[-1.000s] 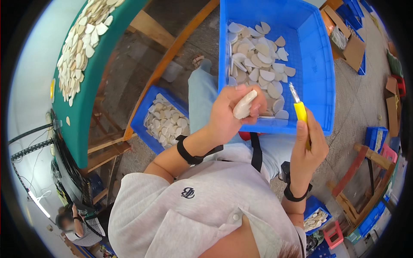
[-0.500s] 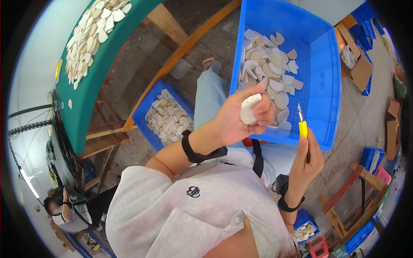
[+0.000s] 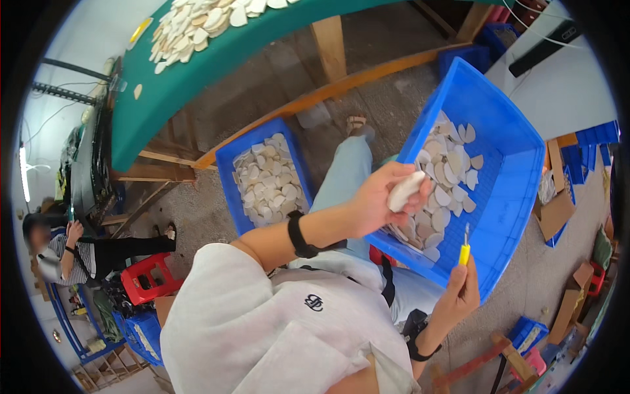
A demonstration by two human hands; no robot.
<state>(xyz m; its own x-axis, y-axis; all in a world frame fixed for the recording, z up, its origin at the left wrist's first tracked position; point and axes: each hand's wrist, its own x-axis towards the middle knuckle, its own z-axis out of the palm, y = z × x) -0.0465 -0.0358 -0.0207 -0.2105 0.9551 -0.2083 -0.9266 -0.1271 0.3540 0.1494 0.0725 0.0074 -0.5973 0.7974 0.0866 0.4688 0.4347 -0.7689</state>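
My left hand (image 3: 380, 200) is closed around a thick white rounded piece (image 3: 405, 192), whose pale side shows past the fingers. Lower and to the right, my right hand (image 3: 461, 297) grips a yellow-handled tool (image 3: 464, 255) with a thin metal tip pointing up; I cannot tell its exact kind. The tip is apart from the white piece. Both hands are over the near side of a big blue crate (image 3: 508, 190), which holds many flat white and beige half-round pieces (image 3: 446, 172).
A second blue crate (image 3: 230, 157) of similar pieces stands on the floor to the left. More lie piled (image 3: 197, 29) on the green table (image 3: 223, 72). A red stool (image 3: 152, 279) and another person (image 3: 69, 253) are at far left; cardboard boxes (image 3: 569, 299) stand at right.
My view has turned, so the crates and table appear shifted, and the red stool now shows. The white piece has been tilted in my left hand. My right hand keeps hold of the tool.
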